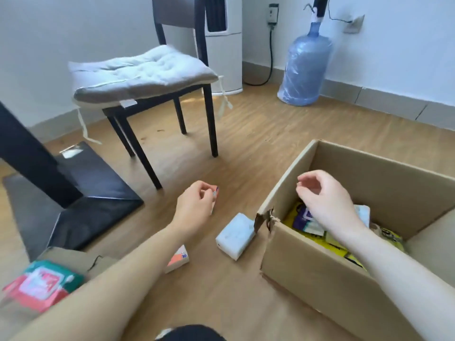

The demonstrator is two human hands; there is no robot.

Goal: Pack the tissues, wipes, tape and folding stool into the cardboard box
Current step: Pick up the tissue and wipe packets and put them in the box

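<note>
The open cardboard box (317,274) stands on the floor at the right, with yellow, purple and white packets (312,225) inside. My right hand (322,200) hovers over its left side, fingers loosely curled, holding nothing. My left hand (197,205) is on the floor to the box's left, closed on a small orange-and-white tissue pack (214,196), mostly hidden by my fingers. A white tissue pack (235,236) lies beside the box's torn corner. Another orange-and-white pack (178,259) shows under my left forearm. A red-and-green wipes pack (41,285) lies at the lower left.
A black chair (157,99) with a grey cushion stands behind my left hand. A dark table leg and base (81,190) fill the left. A blue water jug (305,70) and a white appliance (226,57) stand by the far wall. A flat cardboard piece (73,259) lies by the wipes.
</note>
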